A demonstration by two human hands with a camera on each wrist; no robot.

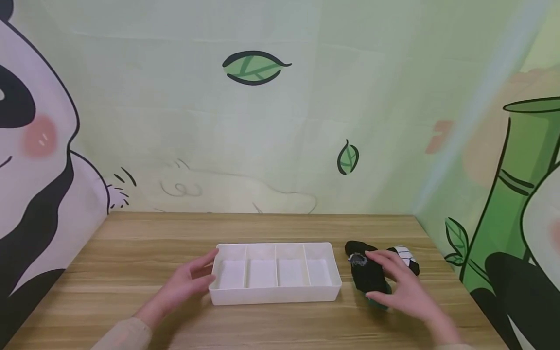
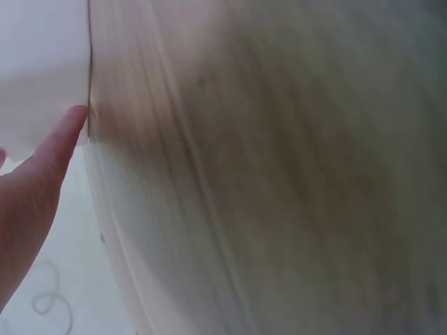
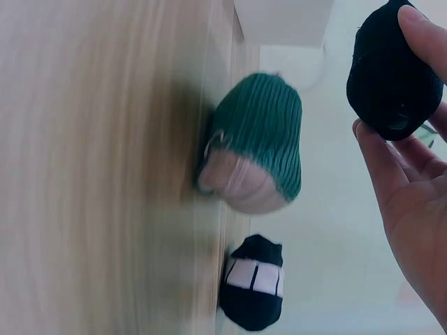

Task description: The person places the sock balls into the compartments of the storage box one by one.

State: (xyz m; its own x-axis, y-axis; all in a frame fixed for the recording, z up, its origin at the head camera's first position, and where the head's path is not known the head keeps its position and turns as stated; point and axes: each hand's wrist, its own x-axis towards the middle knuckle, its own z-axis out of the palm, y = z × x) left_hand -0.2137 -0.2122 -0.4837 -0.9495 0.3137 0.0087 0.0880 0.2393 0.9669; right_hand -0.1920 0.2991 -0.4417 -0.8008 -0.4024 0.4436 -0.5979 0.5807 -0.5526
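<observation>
A white box (image 1: 275, 294) with several compartments in a row stands on the wooden table. My left hand (image 1: 188, 279) touches its left end with extended fingers; in the left wrist view a fingertip (image 2: 77, 115) presses its wall. To the right of the box, my right hand (image 1: 407, 289) pinches a rolled black sock (image 1: 367, 274) with a grey patch between thumb and fingers. The right wrist view shows this black sock (image 3: 387, 77) raised over a rolled green ribbed sock (image 3: 262, 132) with a pale part. Beyond lies a rolled black-and-white sock (image 3: 255, 279), partly hidden behind the hand in the head view.
The wooden table (image 1: 144, 243) meets a printed cloth backdrop (image 1: 271, 146) along its far edge. Cartoon pandas, leaves and bamboo are printed on the cloth. The box's compartments show bare white floors.
</observation>
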